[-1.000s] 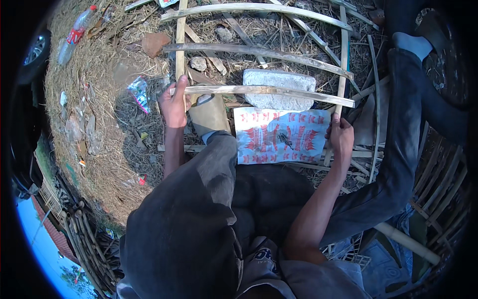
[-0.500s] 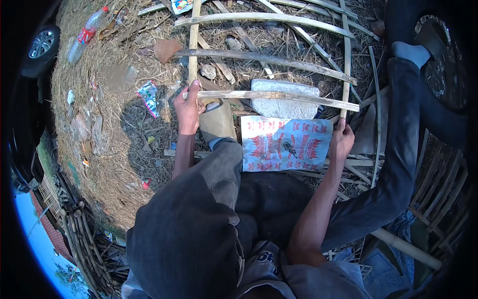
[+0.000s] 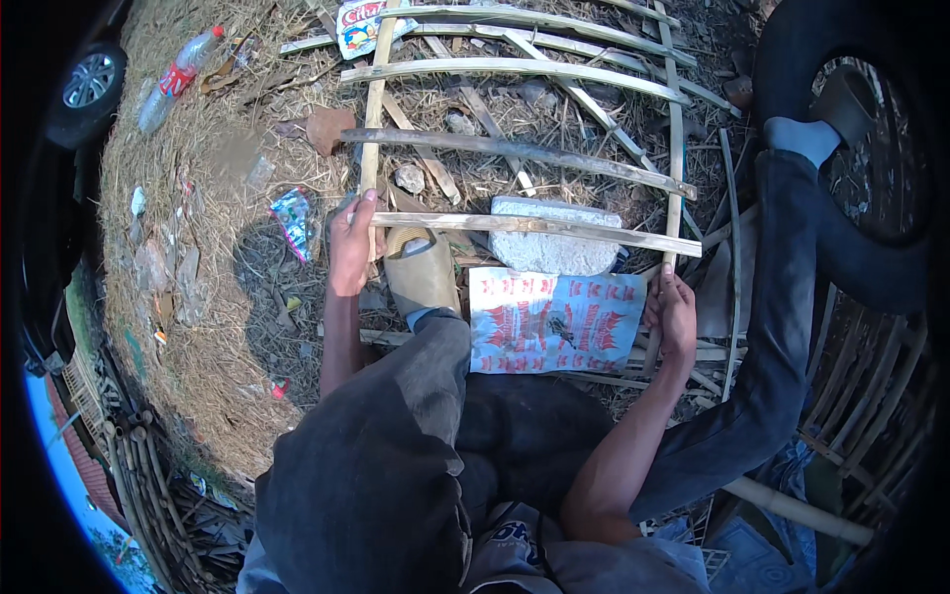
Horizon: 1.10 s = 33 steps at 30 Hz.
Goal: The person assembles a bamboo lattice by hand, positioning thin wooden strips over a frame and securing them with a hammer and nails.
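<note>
A ladder-like frame of split bamboo stretches away in front of me, its pale cross slats [image 3: 524, 69] lying over two long side strips [image 3: 676, 139]. My left hand [image 3: 351, 243] is closed around the left side strip, by the end of the nearest slat [image 3: 534, 230], thumb on top. On the other side my right hand [image 3: 675, 315] pinches the right side strip just below that slat's end. Behind the nearest slat lies a whitish stone block [image 3: 554, 243]. Between my hands is a white sheet with red print [image 3: 554, 322], crumpled in places.
My sandalled foot [image 3: 424, 267] rests beside the left hand. Loose bamboo strips [image 3: 732, 257] and dry straw cover the ground. Farther left lie a plastic bottle [image 3: 178, 79] and a shiny wrapper [image 3: 292, 223]. A brown stone [image 3: 330, 129] sits beyond the left strip; a dark tyre [image 3: 871, 267] stands at right.
Frame, stone block and printed sheet all sit lower in the picture, and more of the frame's far end shows. Both hands keep their hold on the side strips.
</note>
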Tool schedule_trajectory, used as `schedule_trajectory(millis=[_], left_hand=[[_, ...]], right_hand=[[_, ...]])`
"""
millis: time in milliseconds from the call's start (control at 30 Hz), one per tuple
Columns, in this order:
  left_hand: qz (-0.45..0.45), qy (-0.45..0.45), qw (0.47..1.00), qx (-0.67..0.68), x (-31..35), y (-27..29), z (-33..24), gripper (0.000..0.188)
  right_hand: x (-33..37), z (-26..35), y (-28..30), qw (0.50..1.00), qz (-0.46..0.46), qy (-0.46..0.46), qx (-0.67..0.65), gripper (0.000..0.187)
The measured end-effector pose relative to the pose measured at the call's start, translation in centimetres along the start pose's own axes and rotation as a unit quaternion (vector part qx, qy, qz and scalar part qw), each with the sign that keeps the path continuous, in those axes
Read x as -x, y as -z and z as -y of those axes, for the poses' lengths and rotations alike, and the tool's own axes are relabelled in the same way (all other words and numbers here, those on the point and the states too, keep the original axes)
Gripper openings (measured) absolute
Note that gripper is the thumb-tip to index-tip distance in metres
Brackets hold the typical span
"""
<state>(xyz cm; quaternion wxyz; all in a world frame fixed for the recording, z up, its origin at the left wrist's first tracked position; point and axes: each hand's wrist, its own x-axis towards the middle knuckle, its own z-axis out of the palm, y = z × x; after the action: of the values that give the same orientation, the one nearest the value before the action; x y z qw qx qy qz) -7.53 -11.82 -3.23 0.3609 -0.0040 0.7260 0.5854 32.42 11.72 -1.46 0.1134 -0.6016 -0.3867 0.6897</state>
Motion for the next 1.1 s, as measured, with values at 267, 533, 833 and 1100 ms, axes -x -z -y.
schedule_trajectory(millis=[267, 533, 833, 1100], left_hand=[[-0.013, -0.01, 1.0, -0.001, 0.9, -0.5, 0.6, 0.033], [0.0, -0.019, 1.0, 0.003, 0.1, -3.8, 1.1, 0.034], [0.042, -0.009, 0.993, -0.112, -0.7, -5.3, 1.2, 0.041], [-0.006, -0.021, 0.99, -0.138, -0.8, -5.8, 0.7, 0.043]], right_hand=[[0.6, -1.6, -0.2, 0.996, -0.028, 0.04, -0.075, 0.046], [-2.5, -3.3, 2.6, 0.98, -0.157, 0.113, 0.039, 0.044], [-1.8, 0.0, -8.1, 0.785, -0.395, 0.309, 0.363, 0.058], [-2.8, -0.6, -15.0, 0.811, -0.181, 0.405, 0.381, 0.042]])
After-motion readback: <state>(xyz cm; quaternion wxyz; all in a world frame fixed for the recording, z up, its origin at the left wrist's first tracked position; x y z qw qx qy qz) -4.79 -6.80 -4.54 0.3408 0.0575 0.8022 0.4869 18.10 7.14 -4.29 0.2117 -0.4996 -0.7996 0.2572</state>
